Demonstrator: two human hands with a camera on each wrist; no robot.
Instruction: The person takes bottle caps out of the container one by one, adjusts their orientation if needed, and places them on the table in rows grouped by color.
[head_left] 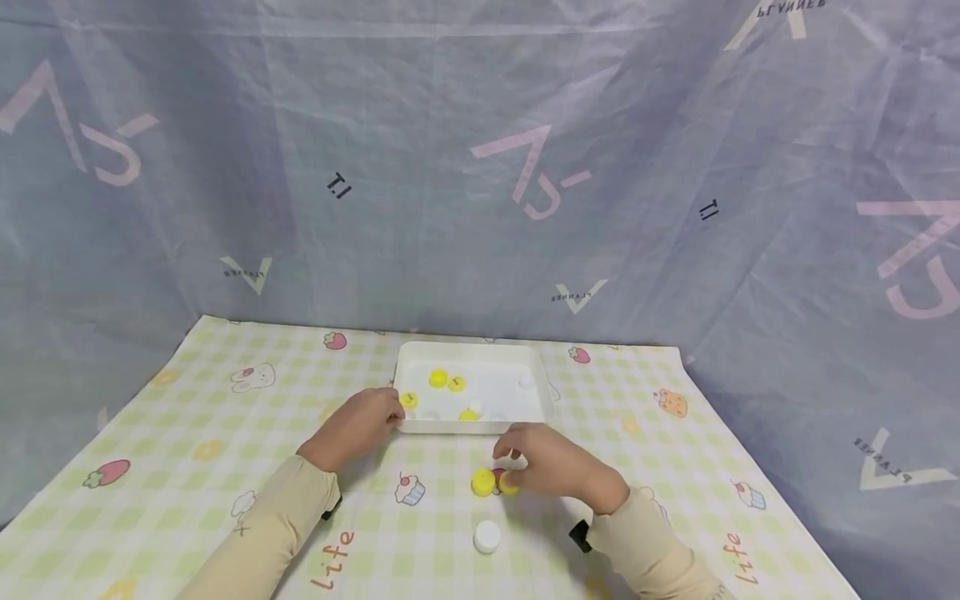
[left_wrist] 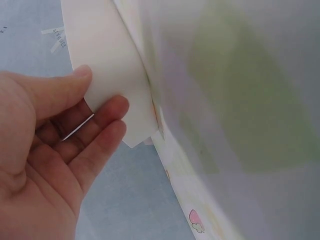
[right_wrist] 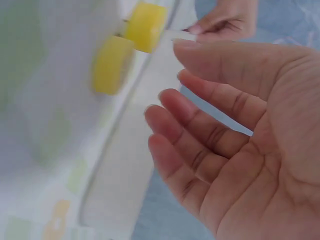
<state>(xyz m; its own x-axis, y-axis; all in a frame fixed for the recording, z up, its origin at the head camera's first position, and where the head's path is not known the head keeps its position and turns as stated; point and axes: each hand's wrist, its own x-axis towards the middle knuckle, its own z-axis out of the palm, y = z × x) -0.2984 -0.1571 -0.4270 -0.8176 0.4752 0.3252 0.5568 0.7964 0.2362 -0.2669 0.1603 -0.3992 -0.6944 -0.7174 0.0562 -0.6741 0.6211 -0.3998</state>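
My left hand pinches the near left corner of a shallow white tray. In the left wrist view, thumb and fingers lie on either side of the tray wall. My right hand hovers in front of the tray, its fingers loosely bent and nothing in them. Just by its fingertips, two yellow round caps, one on the left and one partly hidden, sit on the tablecloth. Both stand out in the right wrist view. Closer to me lies a white round cap.
Inside the tray are several yellow caps, such as one near its back, and some white caps, one at the right. A green checked tablecloth covers the table. Behind it hangs a grey-blue curtain.
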